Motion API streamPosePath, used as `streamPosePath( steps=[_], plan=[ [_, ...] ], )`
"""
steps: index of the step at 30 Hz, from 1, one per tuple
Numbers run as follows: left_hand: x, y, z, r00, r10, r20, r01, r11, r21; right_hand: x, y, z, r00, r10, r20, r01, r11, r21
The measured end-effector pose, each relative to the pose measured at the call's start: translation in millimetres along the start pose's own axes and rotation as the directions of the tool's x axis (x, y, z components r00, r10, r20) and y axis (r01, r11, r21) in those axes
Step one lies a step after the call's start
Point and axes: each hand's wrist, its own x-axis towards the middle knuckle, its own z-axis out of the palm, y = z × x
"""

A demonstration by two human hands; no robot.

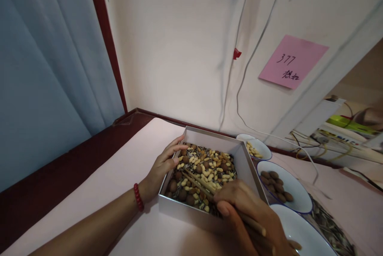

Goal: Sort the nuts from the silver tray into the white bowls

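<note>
A grey-white open box (pixel 214 140) holds a mix of peanuts (pixel 206 176), striped sunflower seeds, round brown nuts (pixel 182 195) and smaller nuts. My left hand (pixel 163 164) grips the box's left side, its fingers reaching over the rim. My right hand (pixel 248 204) is closed around a pair of wooden chopsticks (pixel 199 184) above the box's near right corner. Their tips reach down into the mix at the left of the middle. Whether a nut sits between the tips, I cannot tell. My right hand hides part of the box's near right side.
Right of the box stand three blue-rimmed white bowls: a far bowl (pixel 263 146) with peanuts, a middle bowl (pixel 295 182) with brown oval nuts, a near bowl (pixel 305 228) with a few nuts. Sunflower seeds (pixel 329 224) lie beyond them. A white cable (pixel 308 156) trails behind.
</note>
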Motion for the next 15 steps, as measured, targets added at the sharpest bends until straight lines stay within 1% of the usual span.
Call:
streamPosePath(
  steps=[6, 9, 13, 15],
  plan=[
    [0.4, 2.2, 0.5, 1.000, -0.014, 0.006, 0.014, 1.000, -0.005, 2.0, -6.7, 16.1, 0.992, 0.096, -0.082, -0.087, 0.990, 0.111],
    [0.3, 0.8, 0.5, 1.000, -0.009, 0.002, 0.009, 1.000, -0.008, 1.1, -5.4, 19.7, 0.991, 0.090, -0.097, -0.078, 0.990, 0.117],
    [0.2, -1.4, 0.6, 1.000, -0.003, 0.006, 0.003, 1.000, -0.028, -0.4, -1.2, 17.7, 0.992, 0.083, -0.090, -0.075, 0.993, 0.088],
    [0.2, -1.6, 0.7, 1.000, -0.002, 0.006, 0.002, 0.999, -0.034, -0.9, 0.0, 15.8, 0.997, 0.054, -0.060, -0.050, 0.997, 0.064]
  ],
)
